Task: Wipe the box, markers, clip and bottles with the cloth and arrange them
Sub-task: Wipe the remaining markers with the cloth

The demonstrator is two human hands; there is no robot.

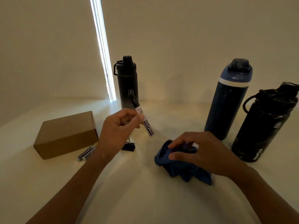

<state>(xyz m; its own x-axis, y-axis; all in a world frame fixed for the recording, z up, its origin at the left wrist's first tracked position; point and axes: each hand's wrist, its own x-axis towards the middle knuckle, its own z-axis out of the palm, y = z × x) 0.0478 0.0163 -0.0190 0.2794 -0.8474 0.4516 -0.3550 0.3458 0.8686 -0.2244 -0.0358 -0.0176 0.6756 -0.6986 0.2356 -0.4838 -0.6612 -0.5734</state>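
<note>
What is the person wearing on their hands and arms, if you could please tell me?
Nothing that shows. The left hand and the right hand are bare, with no gloves, rings, watch or bracelet in view. Both forearms are bare too, and no sleeve appears before they leave the picture at its lower edge.

White tabletop (145, 204), plain beige wall (186, 38), bright vertical strip of light (96, 21) with beaded cords (108, 81)
</note>
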